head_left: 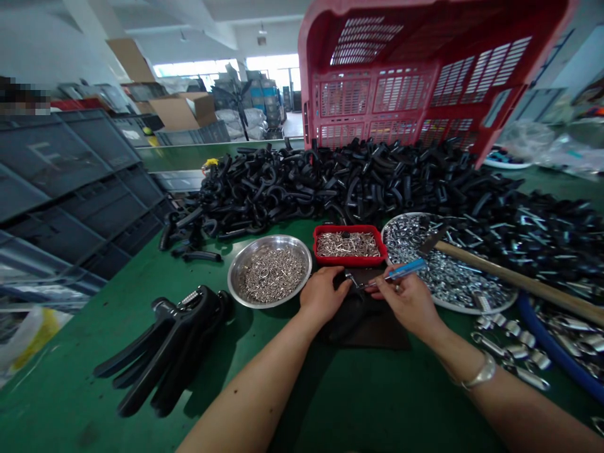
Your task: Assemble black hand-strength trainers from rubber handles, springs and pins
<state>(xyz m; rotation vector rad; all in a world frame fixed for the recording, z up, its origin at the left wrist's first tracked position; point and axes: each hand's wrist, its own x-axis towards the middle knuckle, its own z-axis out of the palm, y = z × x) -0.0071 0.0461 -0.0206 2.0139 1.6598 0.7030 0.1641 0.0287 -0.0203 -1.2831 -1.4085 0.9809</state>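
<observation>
My left hand (323, 296) is closed, pinching a small metal part (352, 279) over a dark mat (365, 321) on the green table. My right hand (409, 301) is closed on a blue-handled tool (403, 270) whose tip meets the same part. Just beyond the hands sit a red tray of pins (350, 244), a round steel bowl of small rings (269, 270) and a wide plate of metal pieces (448, 270). A silver bracelet is on my right wrist.
A big heap of black plastic handles (358, 182) fills the back, under a tipped red crate (415, 69). Assembled black hand grippers (170, 343) lie at left. A wooden-handled hammer (519, 280) rests across the plate. Grey crates (70, 182) stack at left. Metal clips (509, 352) lie at right.
</observation>
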